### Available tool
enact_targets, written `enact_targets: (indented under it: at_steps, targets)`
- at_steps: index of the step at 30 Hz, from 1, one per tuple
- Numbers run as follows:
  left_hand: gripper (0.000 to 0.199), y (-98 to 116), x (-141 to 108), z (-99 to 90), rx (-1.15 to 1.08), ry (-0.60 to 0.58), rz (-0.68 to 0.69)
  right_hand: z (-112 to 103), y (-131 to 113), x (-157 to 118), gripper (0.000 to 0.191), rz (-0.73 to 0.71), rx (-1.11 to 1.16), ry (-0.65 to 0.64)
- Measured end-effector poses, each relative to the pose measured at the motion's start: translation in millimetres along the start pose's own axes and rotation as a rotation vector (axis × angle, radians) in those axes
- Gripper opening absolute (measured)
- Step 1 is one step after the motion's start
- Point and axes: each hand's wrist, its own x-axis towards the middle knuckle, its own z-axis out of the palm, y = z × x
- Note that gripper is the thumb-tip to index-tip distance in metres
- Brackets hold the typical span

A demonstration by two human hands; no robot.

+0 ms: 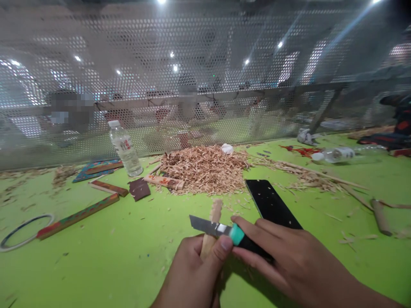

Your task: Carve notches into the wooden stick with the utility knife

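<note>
Closed left hand (pixel 192 267) is gripping a wooden stick (pixel 216 211) toward twelve o'clock, curled right hand (pixel 289 252) is holding a knife (pixel 236 234) across it toward ten, and slipping could be cutting the left thumb (pixel 226 243).

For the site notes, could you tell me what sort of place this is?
Probably a woodcarving workshop: a heap of wood shavings on the green table, a partly carved stick and a utility knife.
</note>
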Motion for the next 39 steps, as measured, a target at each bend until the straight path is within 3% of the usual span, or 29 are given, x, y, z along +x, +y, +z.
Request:
enact_targets:
  at_steps: [9, 18, 22, 25, 31, 37, 39]
  targets:
    - [0.07, -1.9, -0.4, 2.0, 0.008, 0.036, 0.074, -0.8, -9.3, -3.8, 0.056, -0.007, -0.147, 0.065]
    - [0.075, 1.7, -0.1, 5.4, -0.012, 0.044, -0.034, 3.5, -9.5, -2.1, 0.054, -0.016, -0.197, 0.068]
    - [0.077, 10.0, -1.7, 7.8, -0.028, 0.035, -0.087, 1.2, -3.2, 1.1, 0.051, 0.047, -0.099, 0.11]
    - [0.077, 13.9, -3.8, 7.5, -0.043, 0.045, -0.063, -2.9, 4.4, 6.6, 0.05, 0.184, 0.087, 0.115]
    - [0.074, 3.1, -4.7, 3.9, -0.035, 0.022, -0.012, -0.4, 10.8, 12.7, 0.049, 0.529, 0.566, -0.03]
    - [0.068, -15.7, -4.0, -1.1, -0.148, 0.026, -0.018, 7.9, 8.8, 4.7, 0.054, 0.559, 0.595, -0.043]
    - [0.068, -16.8, -4.4, -2.0, -0.176, -0.021, -0.047, 9.9, 9.3, 2.6, 0.053, 0.57, 0.567, -0.057]
